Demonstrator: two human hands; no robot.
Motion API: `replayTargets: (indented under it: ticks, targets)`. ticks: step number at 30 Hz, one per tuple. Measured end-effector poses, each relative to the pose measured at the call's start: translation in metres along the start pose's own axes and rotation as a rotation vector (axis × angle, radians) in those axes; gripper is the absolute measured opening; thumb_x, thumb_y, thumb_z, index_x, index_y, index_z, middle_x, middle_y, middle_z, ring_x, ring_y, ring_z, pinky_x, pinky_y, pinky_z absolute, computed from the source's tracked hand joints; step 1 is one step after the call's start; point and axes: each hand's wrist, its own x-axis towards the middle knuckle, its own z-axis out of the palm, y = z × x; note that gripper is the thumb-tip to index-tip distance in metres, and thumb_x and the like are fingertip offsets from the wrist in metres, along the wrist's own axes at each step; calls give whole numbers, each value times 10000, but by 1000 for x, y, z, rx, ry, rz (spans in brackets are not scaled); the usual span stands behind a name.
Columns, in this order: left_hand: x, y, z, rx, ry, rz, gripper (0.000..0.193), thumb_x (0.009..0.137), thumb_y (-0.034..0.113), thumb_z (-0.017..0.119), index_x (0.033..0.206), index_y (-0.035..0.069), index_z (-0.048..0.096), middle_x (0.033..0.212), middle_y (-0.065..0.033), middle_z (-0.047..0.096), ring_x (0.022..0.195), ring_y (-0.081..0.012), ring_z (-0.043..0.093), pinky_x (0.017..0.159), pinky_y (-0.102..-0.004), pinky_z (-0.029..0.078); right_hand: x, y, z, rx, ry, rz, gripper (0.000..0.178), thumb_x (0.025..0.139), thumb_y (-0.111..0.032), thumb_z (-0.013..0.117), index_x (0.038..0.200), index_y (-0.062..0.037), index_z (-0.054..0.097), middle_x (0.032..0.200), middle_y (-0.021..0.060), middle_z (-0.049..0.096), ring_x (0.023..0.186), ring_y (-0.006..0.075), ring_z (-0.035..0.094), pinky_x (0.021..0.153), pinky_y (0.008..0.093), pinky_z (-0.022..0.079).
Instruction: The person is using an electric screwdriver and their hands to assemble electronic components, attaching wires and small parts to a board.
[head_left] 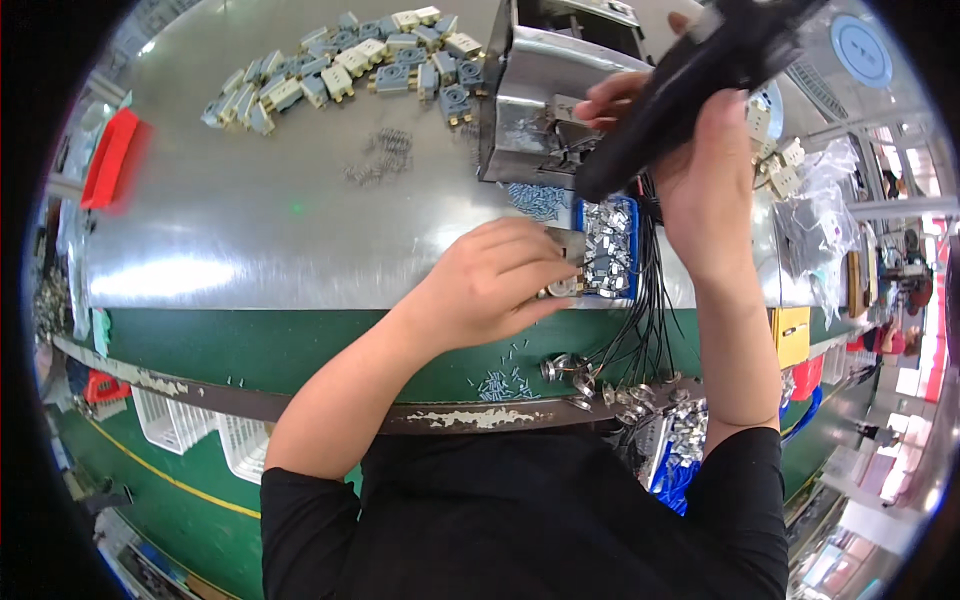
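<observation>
My left hand (490, 275) is closed at the table's near edge, its fingertips pinching a small metal piece with a round silver part (562, 287). Most of that piece is hidden under the fingers. Raised on the right, my right hand (712, 190) is wrapped around a thick black tool that looks like an electric screwdriver (672, 105). The tool slants down to the left, over the blue tray (635, 250) of small silver metal parts. Just beyond my left fingers lies a heap of bluish screws (537, 200).
A metal fixture (530, 100) stands at the back. Grey and cream plug-like blocks (350, 65) cover the far left, with loose springs (385, 155) nearer. Black cables (650, 320) run down to round metal parts (580, 380). More screws (500, 386) lie on the green strip.
</observation>
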Motion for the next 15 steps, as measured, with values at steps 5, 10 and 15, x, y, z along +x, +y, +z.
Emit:
replayTargets:
  ticks: [5,10,15]
  targets:
    - [-4,4,-2,-87,-59,-176,327,731,58,901,1019,41,748,1026,-118,748,1006,-319,722,953,-470,572,-22,-1,3,-138,349,-270,393,1100,-126,490,1461,15,419,1240,131,622,1078,156,604,857,260,506]
    - [-1,7,2,-93,-56,-121,308,739,69,891,1010,42,746,986,-116,747,986,-321,718,964,-470,555,-60,-21,-22,-538,-98,243,296,1016,-165,639,1223,45,663,1042,139,662,1014,199,634,874,327,518]
    - [-5,11,0,-72,-33,-68,323,727,53,907,1009,38,750,982,-120,763,946,-314,742,922,-460,569,-84,-7,-17,-715,-590,84,429,879,-145,790,1252,20,657,1175,182,673,1113,382,637,976,443,518]
